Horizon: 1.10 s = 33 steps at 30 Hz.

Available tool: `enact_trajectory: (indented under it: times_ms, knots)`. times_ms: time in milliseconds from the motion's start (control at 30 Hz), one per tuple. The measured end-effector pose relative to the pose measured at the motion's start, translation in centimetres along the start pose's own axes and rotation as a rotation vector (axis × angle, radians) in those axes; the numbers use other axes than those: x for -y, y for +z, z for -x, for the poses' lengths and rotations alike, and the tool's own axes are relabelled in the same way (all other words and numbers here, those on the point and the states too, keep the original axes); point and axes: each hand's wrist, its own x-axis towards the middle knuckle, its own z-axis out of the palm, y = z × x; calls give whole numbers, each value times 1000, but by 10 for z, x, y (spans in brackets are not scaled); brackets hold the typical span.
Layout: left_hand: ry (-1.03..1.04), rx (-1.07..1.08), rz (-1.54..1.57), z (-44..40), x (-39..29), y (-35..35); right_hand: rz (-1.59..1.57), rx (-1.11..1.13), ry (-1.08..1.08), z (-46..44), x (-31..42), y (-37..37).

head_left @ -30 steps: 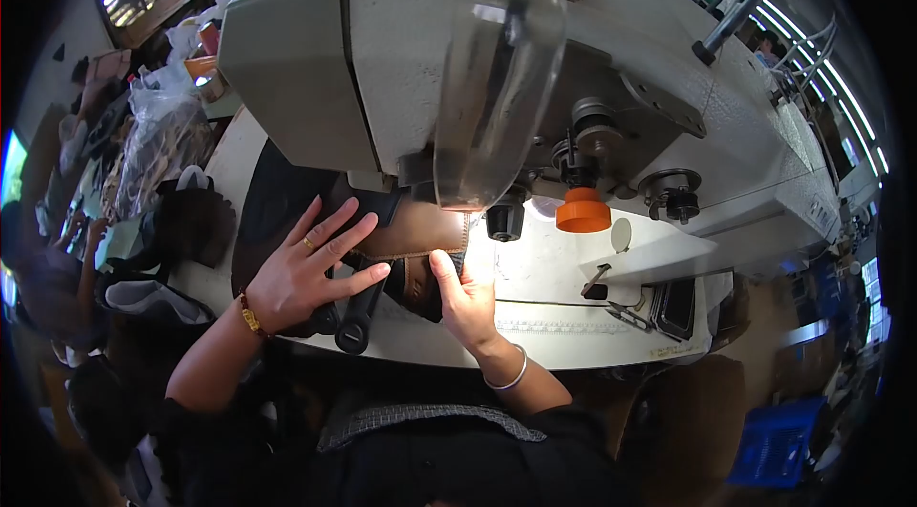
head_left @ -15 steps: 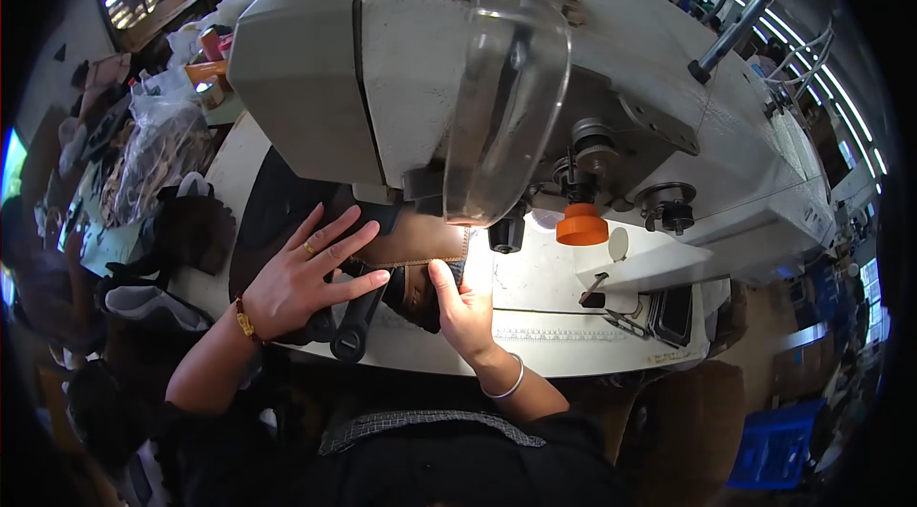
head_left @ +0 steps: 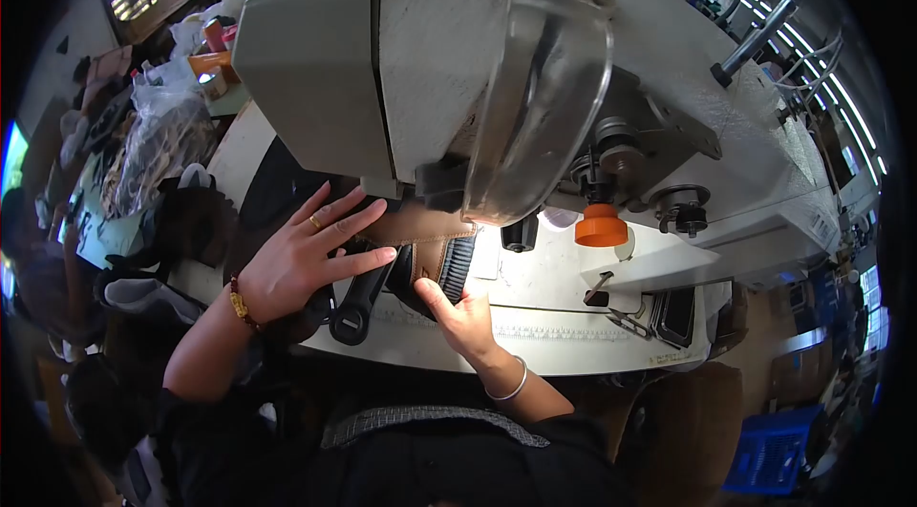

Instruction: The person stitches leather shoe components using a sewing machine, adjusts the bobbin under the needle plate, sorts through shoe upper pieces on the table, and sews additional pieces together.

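Under the head of a sewing machine (head_left: pixel 430 77) lies a brown leather shoe upper (head_left: pixel 435 226) with a stitched seam and a padded, ribbed black edge. My left hand (head_left: pixel 304 254) rests on the work left of the needle area, fingers spread, wearing a ring and a beaded bracelet. My right hand (head_left: pixel 463 321) grips the upper's near edge, thumb on top and the other fingers mostly hidden beneath. A black strap-like part with a slotted end (head_left: pixel 351 318) hangs toward me between the hands. The needle is hidden behind the machine head and its clear guard (head_left: pixel 535 116).
An orange knob (head_left: pixel 601 225) sits below the machine arm. Along the front of the white table (head_left: pixel 420 340) runs a ruler strip, with small tools (head_left: pixel 630 323) and a black tray (head_left: pixel 671 316) at right. Dark shoe parts (head_left: pixel 196 221) and a plastic bag (head_left: pixel 167 125) are at left.
The upper has turned slightly, and more of its ribbed black edge shows. My right thumb has shifted down and left along it. My left hand stays spread over the work. The view has tilted slightly.
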Motion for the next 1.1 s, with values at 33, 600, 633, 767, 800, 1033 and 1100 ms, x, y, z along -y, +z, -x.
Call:
enact_trajectory:
  times_ms: [33, 600, 633, 767, 800, 1033, 1100]
  knots:
    - [4, 0, 2, 0, 1, 0, -6, 13, 30, 3, -2, -1]
    - [5, -26, 70, -13, 13, -11, -114, -45, 76, -4, 3, 10]
    - [6, -27, 74, -14, 14, -11, -111, -46, 80, -4, 4, 10]
    - [8, -34, 57, -14, 15, -11, -96, -54, 57, -7, 4, 9]
    - [3, -42, 61, -16, 14, -11, -123, -54, 81, -9, 4, 8]
    - [6, -33, 91, -19, 24, -10, -127, -88, 48, -15, 0, 13]
    - [9, -40, 110, -19, 26, -10, -103, -72, 49, -13, 0, 12]
